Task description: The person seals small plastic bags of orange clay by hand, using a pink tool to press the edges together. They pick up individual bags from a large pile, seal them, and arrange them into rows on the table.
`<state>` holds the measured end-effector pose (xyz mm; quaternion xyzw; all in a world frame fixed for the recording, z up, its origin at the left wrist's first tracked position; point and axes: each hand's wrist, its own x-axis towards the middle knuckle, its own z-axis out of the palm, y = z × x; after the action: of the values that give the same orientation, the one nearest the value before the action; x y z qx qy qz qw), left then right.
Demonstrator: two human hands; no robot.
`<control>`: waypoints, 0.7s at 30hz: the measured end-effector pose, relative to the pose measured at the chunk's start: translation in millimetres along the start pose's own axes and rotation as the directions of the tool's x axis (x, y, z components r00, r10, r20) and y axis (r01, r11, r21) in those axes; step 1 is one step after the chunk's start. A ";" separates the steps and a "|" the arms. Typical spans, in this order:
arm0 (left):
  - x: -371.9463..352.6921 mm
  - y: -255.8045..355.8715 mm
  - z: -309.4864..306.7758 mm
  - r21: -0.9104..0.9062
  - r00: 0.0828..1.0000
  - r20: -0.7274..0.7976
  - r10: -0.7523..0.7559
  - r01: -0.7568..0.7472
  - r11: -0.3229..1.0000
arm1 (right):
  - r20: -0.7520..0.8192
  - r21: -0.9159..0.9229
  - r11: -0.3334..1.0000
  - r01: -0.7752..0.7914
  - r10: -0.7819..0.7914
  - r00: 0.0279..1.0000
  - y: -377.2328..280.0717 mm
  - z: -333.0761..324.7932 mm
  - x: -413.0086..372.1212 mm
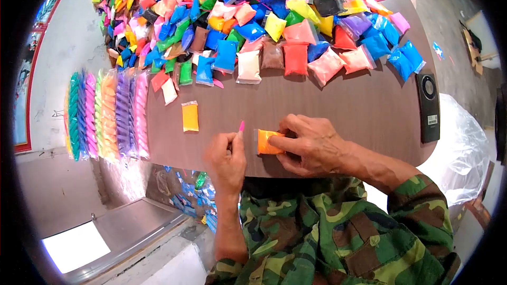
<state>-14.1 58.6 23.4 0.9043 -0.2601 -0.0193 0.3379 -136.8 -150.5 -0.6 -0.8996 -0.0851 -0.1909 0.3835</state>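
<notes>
An orange packet (268,142) lies near the table's front edge, with the fingers of my right hand (311,145) closed on its right side. To its left, my left hand (228,155) is closed in a pinch around a small pink tool (242,126), whose tip points up past the fingers. A yellow-orange packet (190,116) rests flat on the table, up and left of my left hand. The two hands are apart.
A large heap of coloured packets (274,26) covers the table's far side. Twisted coloured strips in clear wrap (108,113) line the left edge. A black device with a round dial (429,106) lies at the right edge of the brown table (369,111).
</notes>
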 end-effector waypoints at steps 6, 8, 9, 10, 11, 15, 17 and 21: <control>-6.9 -3.6 15.4 0.061 1.000 -0.023 -0.008 0.009 0.998 | 0.009 0.011 1.000 -0.009 0.009 1.000 0.2 0.9 -0.7; 0.7 -7.5 8.1 0.074 1.000 -0.009 -0.010 0.011 0.997 | 0.011 0.011 1.000 -0.005 0.005 1.000 -0.8 0.5 0.0; 3.5 -8.8 5.2 0.064 1.000 -0.005 0.024 -0.024 0.998 | 0.002 0.009 1.000 -0.002 0.002 1.000 -0.7 1.3 0.3; 5.9 -8.3 3.5 0.054 0.998 0.004 0.061 -0.061 0.997 | -0.010 0.008 1.000 -0.004 0.004 1.000 -0.6 1.8 0.5; 2.8 -1.9 2.2 0.010 1.000 0.018 0.016 -0.016 1.000 | -0.019 0.012 1.000 -0.013 0.013 1.000 -1.1 1.5 1.1; -35.2 29.0 13.5 -0.123 0.995 0.071 -0.074 0.082 0.989 | -0.036 0.009 0.999 -0.043 0.044 0.998 -1.8 2.0 -1.0; -44.5 22.9 16.0 -0.117 0.996 0.065 -0.065 0.072 0.990 | -0.041 -0.005 0.999 -0.039 0.039 0.998 -1.6 3.0 -0.1; -33.2 9.3 11.4 -0.050 0.996 0.020 -0.092 0.093 0.994 | -0.035 -0.030 0.999 -0.029 0.028 0.999 -0.2 5.4 -1.0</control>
<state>-49.5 61.9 15.7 0.9063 -0.2202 -0.0496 0.3574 -136.4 -146.4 -4.2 -0.9029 -0.0628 -0.2025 0.3739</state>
